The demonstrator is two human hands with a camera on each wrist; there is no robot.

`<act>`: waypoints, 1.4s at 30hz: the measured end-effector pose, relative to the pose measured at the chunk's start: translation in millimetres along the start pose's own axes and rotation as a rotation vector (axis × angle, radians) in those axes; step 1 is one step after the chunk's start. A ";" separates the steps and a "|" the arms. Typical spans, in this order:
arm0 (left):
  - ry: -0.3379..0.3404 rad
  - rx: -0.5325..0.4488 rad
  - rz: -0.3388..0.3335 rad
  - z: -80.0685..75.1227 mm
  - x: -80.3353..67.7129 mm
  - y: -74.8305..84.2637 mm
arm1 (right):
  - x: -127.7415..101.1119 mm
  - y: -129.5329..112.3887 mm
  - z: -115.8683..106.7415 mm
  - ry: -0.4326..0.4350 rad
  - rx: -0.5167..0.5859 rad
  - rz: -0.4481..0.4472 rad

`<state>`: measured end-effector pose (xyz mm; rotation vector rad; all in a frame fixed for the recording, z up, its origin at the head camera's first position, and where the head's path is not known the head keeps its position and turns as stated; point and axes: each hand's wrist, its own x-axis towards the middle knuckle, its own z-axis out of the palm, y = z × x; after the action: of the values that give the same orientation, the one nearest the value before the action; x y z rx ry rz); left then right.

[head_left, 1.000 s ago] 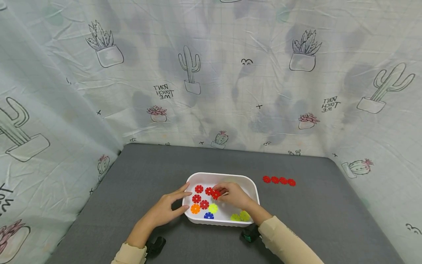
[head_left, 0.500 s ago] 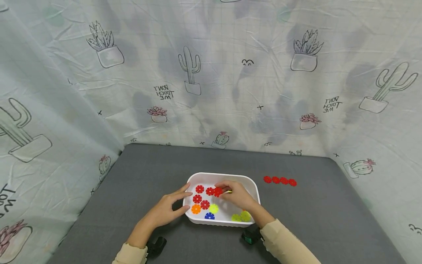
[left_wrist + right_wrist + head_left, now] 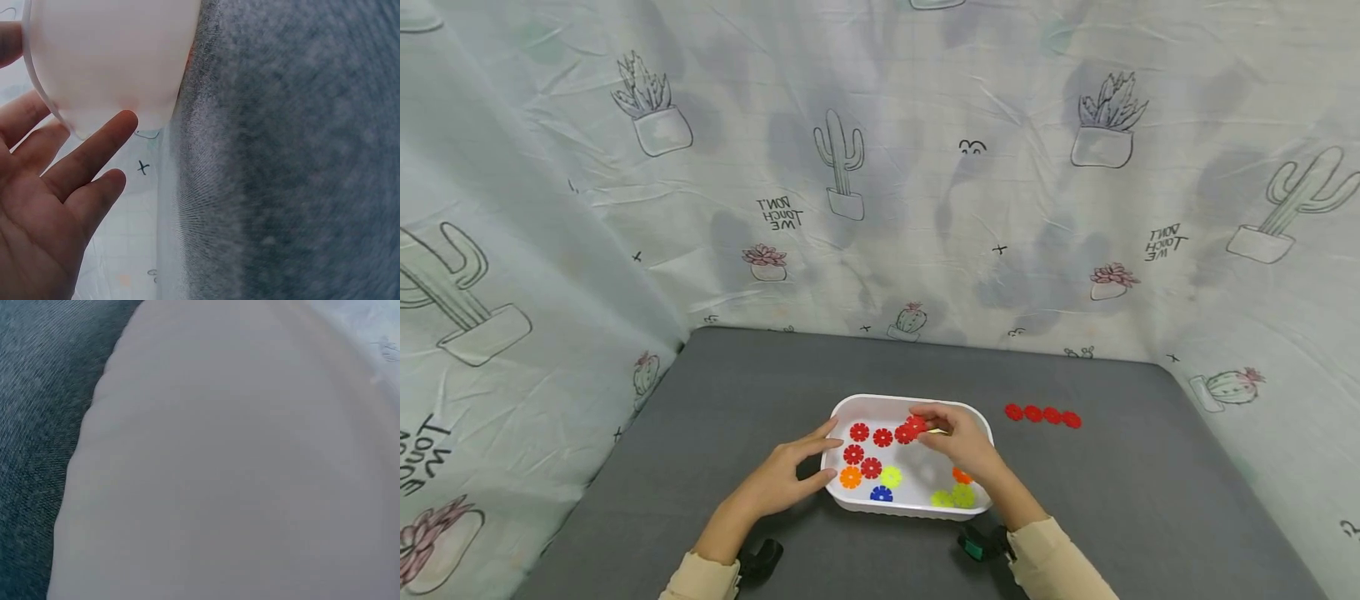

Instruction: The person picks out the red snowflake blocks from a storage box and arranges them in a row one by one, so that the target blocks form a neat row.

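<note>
My right hand is inside the white tray, fingers curled, pinching a red snowflake disc between thumb and fingertips near the tray's far rim. The disc is held just above the tray floor, close beside another red disc that lies in the tray. My left hand rests against the tray's left wall from outside, fingers straight and spread, thumb at the near corner; it holds nothing. In the left wrist view the fingertips touch the white wall.

Tray contents, left part: four more red discs, one orange disc, one yellow-green disc, one blue disc at the near wall. Right part: two yellow-green discs at the near wall and an orange disc partly hidden under my right wrist.

The tray stands on a grey table. A row of four red discs, touching edge to edge, lies on the table to the right of the tray, well apart from it.

The right wrist view is filled by a blurred pale surface; no detail can be told from it
</note>
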<state>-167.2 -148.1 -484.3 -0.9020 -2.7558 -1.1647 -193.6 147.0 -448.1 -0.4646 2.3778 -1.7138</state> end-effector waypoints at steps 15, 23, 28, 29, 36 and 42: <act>-0.035 -0.025 -0.044 -1.1 1.1 1.5 | -32.6 5.3 -46.1 0.122 0.021 -0.058; -0.033 -0.026 -0.062 -0.3 0.2 3.1 | -43.3 29.0 -91.6 0.302 0.018 -0.098; -0.032 -0.018 -0.063 -0.1 0.0 3.3 | -52.5 48.6 -122.8 0.419 0.001 -0.053; -0.033 -0.018 -0.065 -0.2 0.1 3.4 | -54.8 52.6 -128.5 0.440 -0.005 -0.036; -0.035 -0.023 -0.077 -1.2 0.4 4.1 | -64.9 79.0 -159.7 0.543 0.064 0.044; -0.026 -0.007 -0.074 -0.1 0.5 3.5 | -69.2 100.5 -177.1 0.554 0.057 0.090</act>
<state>-165.8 -146.0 -481.8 -0.8287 -2.8305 -1.1828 -200.1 358.1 -488.8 0.1524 2.6326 -2.0689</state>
